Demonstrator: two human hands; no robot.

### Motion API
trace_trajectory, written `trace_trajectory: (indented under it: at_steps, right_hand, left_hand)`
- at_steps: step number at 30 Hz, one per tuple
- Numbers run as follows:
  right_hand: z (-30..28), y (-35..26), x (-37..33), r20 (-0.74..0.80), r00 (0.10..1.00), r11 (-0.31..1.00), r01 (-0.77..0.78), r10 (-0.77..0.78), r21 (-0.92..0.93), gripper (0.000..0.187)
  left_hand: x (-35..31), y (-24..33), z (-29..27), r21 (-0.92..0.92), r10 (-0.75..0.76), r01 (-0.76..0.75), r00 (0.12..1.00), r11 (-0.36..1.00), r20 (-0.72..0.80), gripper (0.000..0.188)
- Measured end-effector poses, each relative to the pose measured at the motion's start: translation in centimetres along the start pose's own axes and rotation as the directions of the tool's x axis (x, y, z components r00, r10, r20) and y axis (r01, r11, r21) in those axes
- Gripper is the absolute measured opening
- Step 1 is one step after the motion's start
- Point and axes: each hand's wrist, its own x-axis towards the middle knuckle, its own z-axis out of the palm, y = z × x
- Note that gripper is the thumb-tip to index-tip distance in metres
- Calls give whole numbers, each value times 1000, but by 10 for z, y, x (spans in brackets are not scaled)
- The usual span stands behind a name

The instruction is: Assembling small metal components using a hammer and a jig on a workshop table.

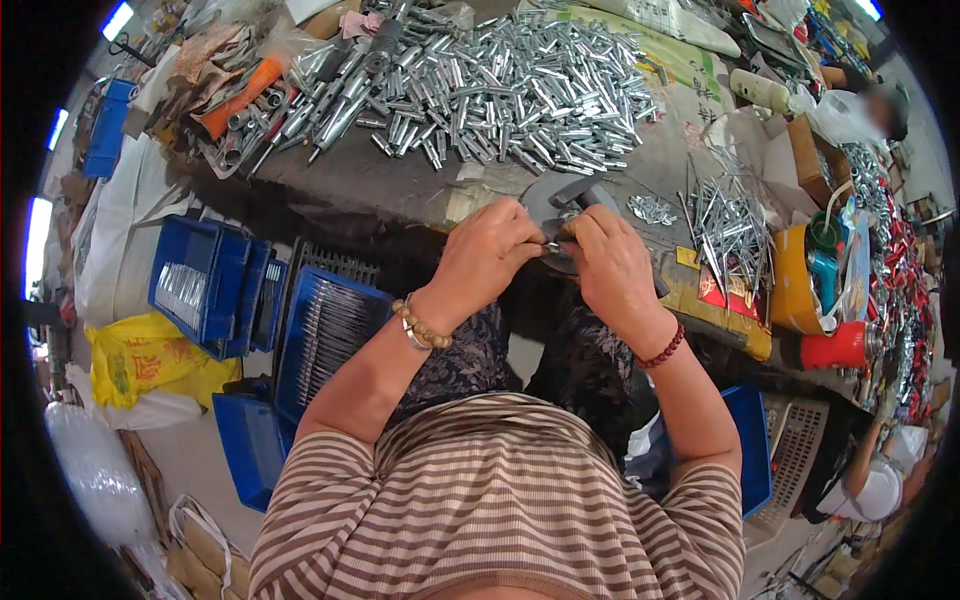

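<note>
My left hand (495, 245) is closed, pinching a small shiny metal piece (553, 247) between thumb and fingertips. Close against it, my right hand (612, 262) is closed too, its fingertips at the piece's other end. A hammer (575, 190) with a dark head sticks out beyond the right hand; its handle runs under the palm, and a dark end shows by the wrist side. Below both hands lies a round grey metal block (541, 205) at the bench edge, partly hidden. To the right of it sits a little heap of small metal bits (652, 210).
A large pile of short silver metal tubes (530, 85) covers the far bench. Thin metal pins (732, 225) lie at right, near a yellow container (795, 275) and red cylinder (835, 346). Blue bins (325, 340) of metal rods stand at left. Other people are at the right.
</note>
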Motion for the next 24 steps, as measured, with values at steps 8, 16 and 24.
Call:
trace_trajectory:
  at_steps: [8, 16, 24]
  right_hand:
    - [-5, -9, 7, 36, 987, 957, 158, -154, -245, 17]
    - [-14, -3, 1, 34, 999, 989, 18, -13, -149, 26]
    - [-34, 11, -27, -2, 954, 936, -295, 300, -190, 38]
  left_hand:
    - [1, -4, 3, 2, 15, -15, 1000, 1000, -16, 13]
    - [2, 0, 0, -23, -43, 43, 999, 999, 24, 12]
    - [4, -1, -2, -118, -86, 94, 994, 988, 71, 12]
